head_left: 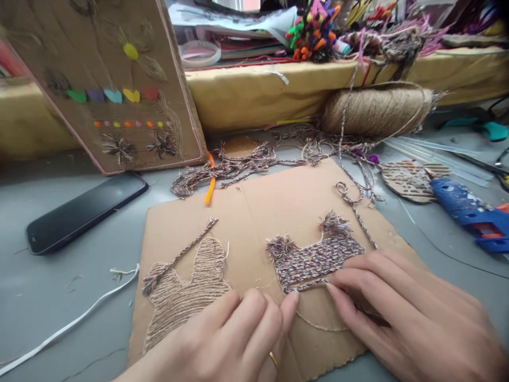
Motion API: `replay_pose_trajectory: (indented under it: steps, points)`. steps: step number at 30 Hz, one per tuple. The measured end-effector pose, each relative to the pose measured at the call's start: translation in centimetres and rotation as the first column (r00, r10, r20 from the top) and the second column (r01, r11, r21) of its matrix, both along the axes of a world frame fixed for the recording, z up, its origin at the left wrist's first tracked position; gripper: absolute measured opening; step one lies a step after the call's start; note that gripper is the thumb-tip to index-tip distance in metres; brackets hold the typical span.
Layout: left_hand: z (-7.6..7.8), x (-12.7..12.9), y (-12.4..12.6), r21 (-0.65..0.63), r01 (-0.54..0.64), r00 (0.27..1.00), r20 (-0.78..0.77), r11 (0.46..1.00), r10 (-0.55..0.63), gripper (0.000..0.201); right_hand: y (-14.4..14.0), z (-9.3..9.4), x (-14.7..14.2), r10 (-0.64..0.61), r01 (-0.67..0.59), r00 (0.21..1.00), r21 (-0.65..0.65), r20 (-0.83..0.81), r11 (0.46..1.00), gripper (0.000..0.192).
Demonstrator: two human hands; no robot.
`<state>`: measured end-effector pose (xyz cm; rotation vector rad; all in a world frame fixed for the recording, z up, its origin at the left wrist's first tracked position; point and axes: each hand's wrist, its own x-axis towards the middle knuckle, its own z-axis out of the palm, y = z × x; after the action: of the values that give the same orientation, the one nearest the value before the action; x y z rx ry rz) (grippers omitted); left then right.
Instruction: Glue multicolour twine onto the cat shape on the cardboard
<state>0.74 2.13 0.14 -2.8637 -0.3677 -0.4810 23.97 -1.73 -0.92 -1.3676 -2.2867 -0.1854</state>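
A grey counter (47,297) carries the work, with a yellow-draped ledge (254,90) of craft clutter behind it. In the head view a cardboard sheet (278,207) lies flat under both hands. The left hand (234,339) rests on its near edge, fingers curled loosely and a ring on one, its fingertips touching the lower edge of a multicoloured yarn patch (314,260) glued on the sheet. The right hand (401,307) lies flat beside it, fingers pressing the patch's lower right side; neither hand grips anything. Left of the left hand sits a jute-filled shape (186,292). Beyond the hands lie loose yarn strands (238,167) and a jute spool (377,109). Far left are a black phone (85,209) and a leaning decorated board (115,79); right of the right hand, a blue glue gun (469,212).
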Motion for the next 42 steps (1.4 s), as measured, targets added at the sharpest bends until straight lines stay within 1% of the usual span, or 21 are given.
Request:
replay_pose_trajectory:
  steps: [4,6,10,13,16,19,23,28,33,36,38,40,42]
  points:
    - [-0.3,0.1,-0.3,0.012,-0.076,0.997,0.011,0.997,0.076,0.026,0.1,-0.3,0.1,-0.004,0.004,1.000,-0.010,-0.016,1.000,0.006]
    - [-0.3,0.1,-0.5,-0.003,-0.130,0.991,-0.005,0.991,0.130,0.026,0.1,-0.5,0.2,-0.006,0.005,1.000,-0.017,-0.015,1.000,0.006]
    - [-0.4,-0.1,-1.0,0.016,-0.134,0.991,-0.012,0.991,0.134,0.031,0.0,-0.7,0.5,0.003,-0.003,1.000,0.011,-0.006,1.000,0.008]
    - [-0.6,-0.3,-1.0,0.028,-0.160,0.987,0.007,0.987,0.160,0.031,0.0,-0.8,0.7,0.014,-0.014,1.000,0.008,0.000,1.000,0.007]
    - [-0.9,-0.6,-0.5,0.068,-0.104,0.991,0.087,0.992,0.098,0.031,0.0,-0.8,0.8,0.018,-0.019,1.000,-0.015,-0.005,1.000,0.008]
    - [-1.2,-0.9,0.0,0.107,-0.033,0.993,0.117,0.994,0.021,0.023,0.1,-0.7,0.7,0.028,-0.028,1.000,-0.025,-0.009,0.999,0.008]
    - [-1.4,-0.9,0.2,0.097,-0.049,0.986,0.163,0.994,0.033,0.016,0.2,-0.7,0.5,0.014,-0.014,1.000,-0.009,-0.010,1.000,0.006]
    - [-1.4,-0.4,0.1,0.078,-0.082,0.978,0.199,0.994,0.065,0.018,0.2,-0.8,0.5,0.001,-0.001,1.000,-0.025,-0.012,1.000,0.007]
    - [-1.3,0.0,0.2,0.047,-0.127,0.964,0.243,0.991,0.112,0.018,0.3,-0.7,0.5,0.013,-0.013,1.000,0.006,-0.027,1.000,0.005]
    - [-1.2,-0.2,0.3,0.073,-0.136,0.964,0.238,0.988,0.115,0.021,0.4,-0.5,0.4,-0.003,0.002,0.999,-0.022,-0.035,1.000,0.004]
    - [-1.3,-0.4,0.3,0.089,-0.139,0.969,0.216,0.986,0.117,0.018,0.4,-0.4,0.3,-0.014,0.013,0.999,-0.023,-0.041,1.000,0.005]
    - [-1.5,-0.4,0.3,0.068,-0.146,0.968,0.216,0.987,0.129,0.015,0.4,-0.3,0.2,-0.014,0.013,0.999,-0.005,-0.045,1.000,0.007]
    - [-1.8,-0.2,0.3,0.019,-0.152,0.962,0.234,0.988,0.144,0.015,0.4,-0.3,0.2,-0.015,0.015,0.999,0.000,-0.041,1.000,0.008]
